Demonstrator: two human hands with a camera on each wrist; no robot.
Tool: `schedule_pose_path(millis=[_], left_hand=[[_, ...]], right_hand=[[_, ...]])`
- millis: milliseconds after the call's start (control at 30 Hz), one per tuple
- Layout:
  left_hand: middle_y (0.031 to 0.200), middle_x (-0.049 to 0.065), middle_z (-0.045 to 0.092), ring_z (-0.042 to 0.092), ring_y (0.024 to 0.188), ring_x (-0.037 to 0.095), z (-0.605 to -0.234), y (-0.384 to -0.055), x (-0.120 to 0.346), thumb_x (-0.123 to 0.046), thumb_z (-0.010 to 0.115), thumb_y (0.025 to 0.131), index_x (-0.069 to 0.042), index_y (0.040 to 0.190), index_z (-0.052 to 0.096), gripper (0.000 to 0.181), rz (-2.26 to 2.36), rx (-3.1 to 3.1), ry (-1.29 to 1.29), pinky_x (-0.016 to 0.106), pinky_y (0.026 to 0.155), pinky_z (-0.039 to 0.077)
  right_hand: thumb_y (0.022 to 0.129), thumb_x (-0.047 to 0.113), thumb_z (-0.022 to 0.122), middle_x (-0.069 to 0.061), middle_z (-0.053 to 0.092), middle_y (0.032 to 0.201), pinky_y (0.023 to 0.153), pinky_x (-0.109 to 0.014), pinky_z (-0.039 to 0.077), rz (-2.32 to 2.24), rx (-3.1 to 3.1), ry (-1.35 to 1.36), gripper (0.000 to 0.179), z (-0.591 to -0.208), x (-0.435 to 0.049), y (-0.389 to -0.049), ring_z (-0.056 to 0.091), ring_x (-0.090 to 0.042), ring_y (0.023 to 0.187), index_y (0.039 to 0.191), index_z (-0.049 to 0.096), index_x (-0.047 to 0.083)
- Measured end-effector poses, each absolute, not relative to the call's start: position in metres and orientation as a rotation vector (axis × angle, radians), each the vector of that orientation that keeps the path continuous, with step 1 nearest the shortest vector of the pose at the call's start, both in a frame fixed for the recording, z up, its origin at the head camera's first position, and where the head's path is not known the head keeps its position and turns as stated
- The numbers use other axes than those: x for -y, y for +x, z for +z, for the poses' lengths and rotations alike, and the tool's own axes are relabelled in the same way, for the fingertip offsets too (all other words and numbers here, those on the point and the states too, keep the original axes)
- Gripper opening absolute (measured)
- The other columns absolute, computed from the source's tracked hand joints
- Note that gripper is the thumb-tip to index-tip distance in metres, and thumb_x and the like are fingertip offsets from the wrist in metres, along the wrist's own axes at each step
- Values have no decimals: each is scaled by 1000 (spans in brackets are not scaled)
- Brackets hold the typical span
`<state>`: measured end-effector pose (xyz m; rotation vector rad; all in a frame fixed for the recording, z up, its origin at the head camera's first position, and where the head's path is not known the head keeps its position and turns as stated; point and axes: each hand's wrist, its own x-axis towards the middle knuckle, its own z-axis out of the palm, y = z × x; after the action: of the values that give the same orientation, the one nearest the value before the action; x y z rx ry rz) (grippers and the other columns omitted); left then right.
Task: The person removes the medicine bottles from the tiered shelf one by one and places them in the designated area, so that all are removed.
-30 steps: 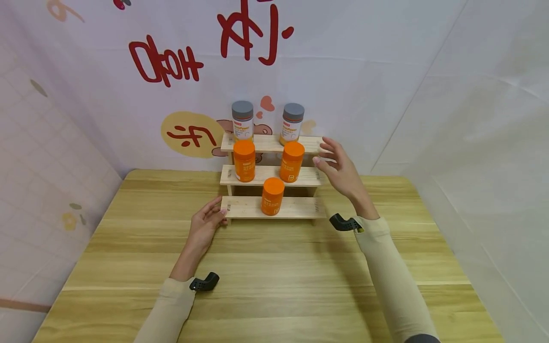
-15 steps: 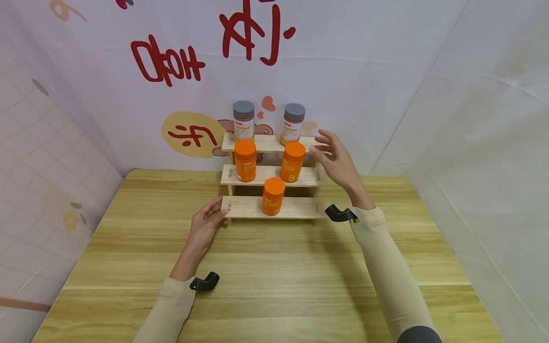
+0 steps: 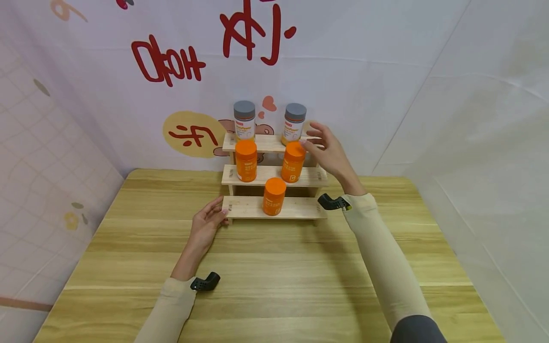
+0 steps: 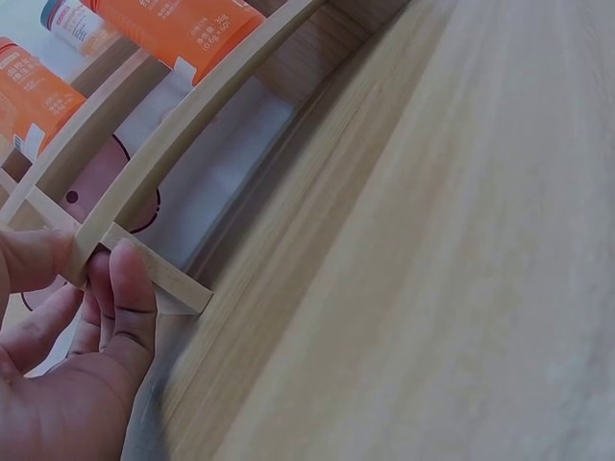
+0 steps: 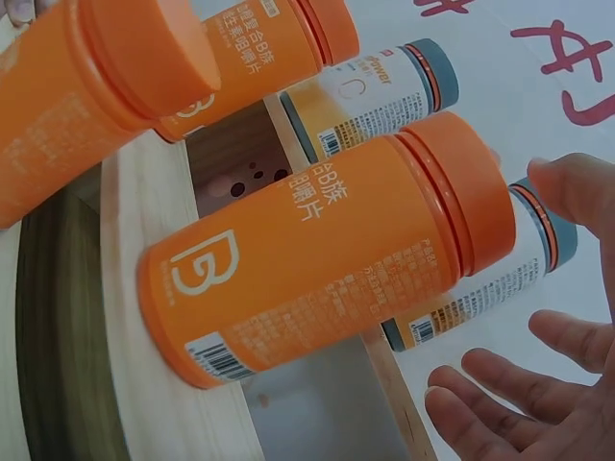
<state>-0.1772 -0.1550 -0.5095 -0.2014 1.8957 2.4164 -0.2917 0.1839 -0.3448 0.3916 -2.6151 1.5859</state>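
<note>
Evidently, the three-tiered pale wooden stand (image 3: 315,177) is loaded in good order: it sits on the wood-grained table (image 3: 274,286) before a white printed backdrop (image 3: 364,71) and carries five upright jars. On its top tier (image 3: 268,142) I note a left grey-lidded cylindrical jar with a pale label (image 3: 245,123) and a matching right grey-lidded cylindrical jar (image 3: 292,126). The middle tier (image 3: 269,175) bears a left orange cylindrical jar (image 3: 246,163) and a right orange cylindrical jar (image 3: 293,164); a lone orange cylindrical jar (image 3: 274,197) stands near the middle of the bottom board (image 3: 302,208). The stepped arrangement presumably keeps the rear row visible.

The person's left hand (image 3: 208,223) pinches the left end of that bottom board between thumb and fingers, in my judgement to steady the stand. The person's right hand (image 3: 330,151) grips nothing; its thumb and fingers are spread wide beside the right grey-lidded jar, a spread apparently suited to its girth. Whether the thumb touches the grey lid (image 3: 296,110), I cannot tell.
</note>
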Motion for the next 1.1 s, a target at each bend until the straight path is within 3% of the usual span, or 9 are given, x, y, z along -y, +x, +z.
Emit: schedule_pose_path(millis=[600,1100], left_hand=[[109,3,57,65,82,12,-512,-178,156,-1,65,100,-7,150,51,53,2423,-1892,-196,22,75,63],[108,1,58,65,85,11,-513,-178,156,-3,66,99,-6,151,50,54,2421,-1897,-176,21,76,62]], right_hand=[[98,40,69,-10,54,150,115,-43,50,1681,2626,247,64,-336,-159,-323,55,-26,135,154,43,24],[97,39,72,-9,59,143,112,-41,52,1724,2570,145,58,-341,-153,-324,57,-25,132,149,50,25]])
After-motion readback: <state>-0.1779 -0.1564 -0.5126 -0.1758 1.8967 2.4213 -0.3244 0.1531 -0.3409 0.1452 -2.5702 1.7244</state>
